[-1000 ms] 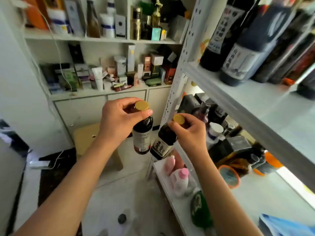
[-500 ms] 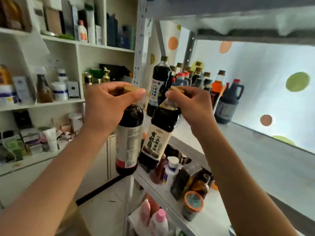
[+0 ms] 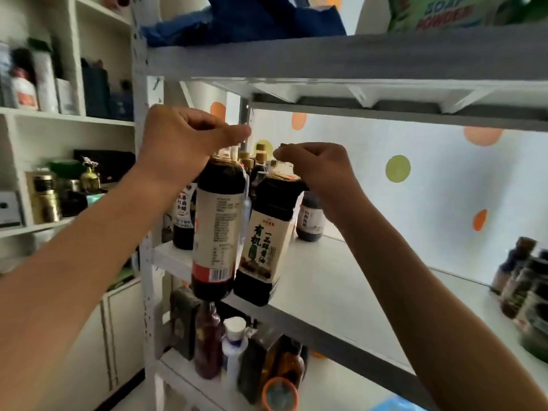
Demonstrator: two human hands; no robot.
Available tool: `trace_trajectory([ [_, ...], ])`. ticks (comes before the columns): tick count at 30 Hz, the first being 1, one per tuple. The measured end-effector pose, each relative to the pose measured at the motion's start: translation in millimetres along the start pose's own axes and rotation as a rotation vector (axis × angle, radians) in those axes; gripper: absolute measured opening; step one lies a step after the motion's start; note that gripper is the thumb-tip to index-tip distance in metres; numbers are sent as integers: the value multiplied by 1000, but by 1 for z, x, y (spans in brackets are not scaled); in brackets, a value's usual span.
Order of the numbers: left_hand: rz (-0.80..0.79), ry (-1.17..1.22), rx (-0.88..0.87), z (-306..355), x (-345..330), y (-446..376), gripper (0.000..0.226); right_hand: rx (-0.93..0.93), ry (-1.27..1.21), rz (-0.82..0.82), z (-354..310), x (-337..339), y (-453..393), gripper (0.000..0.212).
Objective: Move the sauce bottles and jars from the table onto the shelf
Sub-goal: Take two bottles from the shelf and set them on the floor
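Note:
My left hand (image 3: 184, 143) grips the cap of a dark sauce bottle (image 3: 218, 229) with a pale back label and a barcode. It hangs in the air just in front of the white shelf (image 3: 341, 280). My right hand (image 3: 317, 167) grips the top of a second dark bottle (image 3: 267, 241) with a cream label in green and black characters. This one tilts, its base over the shelf's front edge. Behind both, a cluster of dark bottles (image 3: 255, 164) with gold caps stands at the shelf's back left.
Small dark jars (image 3: 525, 280) stand at the shelf's right end. The upper shelf board (image 3: 326, 54) runs close above my hands and carries a blue bag and a soap powder pack. The lower shelf holds bottles (image 3: 237, 348). A white cabinet with cosmetics (image 3: 59, 185) stands left.
Both hands have lifted the bottles higher and further toward the shelf. My view has tilted upward, so the shelf level and the board above it now fill the frame.

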State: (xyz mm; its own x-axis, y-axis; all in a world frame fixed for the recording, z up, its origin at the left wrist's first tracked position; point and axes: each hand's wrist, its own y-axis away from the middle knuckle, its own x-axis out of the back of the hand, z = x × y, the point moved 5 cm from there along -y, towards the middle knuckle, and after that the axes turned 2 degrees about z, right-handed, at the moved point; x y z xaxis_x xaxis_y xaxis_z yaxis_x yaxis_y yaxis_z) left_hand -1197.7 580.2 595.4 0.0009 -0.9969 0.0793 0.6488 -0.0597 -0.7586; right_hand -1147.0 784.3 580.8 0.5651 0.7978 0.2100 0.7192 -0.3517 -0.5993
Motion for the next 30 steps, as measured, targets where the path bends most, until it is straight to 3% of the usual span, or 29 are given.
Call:
trace_trajectory([
  [4, 2, 51, -3, -11, -34, -15, 30, 6, -2, 51, 23, 23, -25, 12],
  [12, -43, 52, 123, -61, -113, -37, 28, 27, 230, 91, 79, 40, -108, 30],
  [17, -22, 14, 99, -77, -142, -44, 19, -125, 176, 63, 130, 44, -144, 28],
  [23, 13, -36, 63, -90, -155, -59, 18, -230, 187, 11, 177, 30, -173, 32],
  [30, 139, -184, 91, -103, -160, -65, 28, -228, 270, -15, 195, 16, -198, 39],
])
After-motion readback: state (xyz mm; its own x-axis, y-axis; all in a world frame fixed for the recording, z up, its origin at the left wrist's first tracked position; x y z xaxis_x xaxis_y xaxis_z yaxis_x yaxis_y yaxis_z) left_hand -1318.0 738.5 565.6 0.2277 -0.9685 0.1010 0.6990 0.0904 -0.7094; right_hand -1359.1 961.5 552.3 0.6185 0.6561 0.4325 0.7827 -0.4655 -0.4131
